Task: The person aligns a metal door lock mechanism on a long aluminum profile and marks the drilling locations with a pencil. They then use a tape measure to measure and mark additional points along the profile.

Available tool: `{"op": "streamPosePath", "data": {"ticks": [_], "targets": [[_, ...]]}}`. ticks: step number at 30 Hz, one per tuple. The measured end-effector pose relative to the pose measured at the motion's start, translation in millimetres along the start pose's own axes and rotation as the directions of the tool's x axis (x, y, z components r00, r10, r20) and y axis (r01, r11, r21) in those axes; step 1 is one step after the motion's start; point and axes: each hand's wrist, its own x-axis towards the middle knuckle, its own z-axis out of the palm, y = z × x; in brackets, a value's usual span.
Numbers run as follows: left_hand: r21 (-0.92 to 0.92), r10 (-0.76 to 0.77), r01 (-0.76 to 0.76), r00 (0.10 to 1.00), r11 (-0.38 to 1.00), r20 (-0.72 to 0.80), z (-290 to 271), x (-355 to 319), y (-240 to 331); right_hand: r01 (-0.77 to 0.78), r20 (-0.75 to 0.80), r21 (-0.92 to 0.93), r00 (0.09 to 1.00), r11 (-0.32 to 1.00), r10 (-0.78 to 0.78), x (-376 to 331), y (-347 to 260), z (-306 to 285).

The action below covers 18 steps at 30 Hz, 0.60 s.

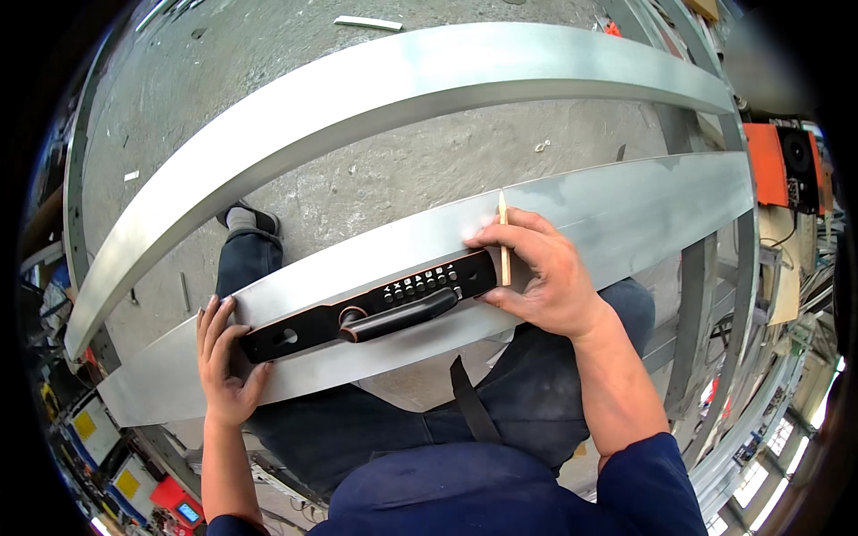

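Observation:
A black door lock plate (308, 330) with a lever handle (407, 315) and a row of push buttons lies lengthwise on a broad metal bar (626, 201). My left hand (223, 362) grips the plate's left end, fingers on its far edge and thumb on its near edge. At the other end, my right hand (554, 272) is closed, pinching a pale wooden pencil (504, 241) across the bar. Its fingers and thumb also rest around the plate's right end. Part of the pencil is hidden behind the fingers.
Beyond the bar runs a second metal bar (384, 98). Steel uprights (697, 304) stand at the right, with an orange and black machine (778, 165) past them. A metal offcut (368, 23) lies on the concrete floor (357, 192). My legs are under the near bar.

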Motion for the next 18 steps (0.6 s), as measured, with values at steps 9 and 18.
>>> {"op": "streamPosePath", "data": {"ticks": [9, 18], "targets": [[0.026, 0.009, -0.008, 1.000, 1.000, -0.026, 3.1, 0.0, -1.3, 0.074, -0.050, 0.037, 0.996, 0.997, -0.072, 1.5, 11.4, 2.3], [0.037, -0.011, 0.012, 1.000, 0.999, -0.022, 4.6, -2.7, -4.6, 0.075, -0.036, 0.024, 0.997, 0.997, -0.074, -1.4, 16.4, 3.6]]}}
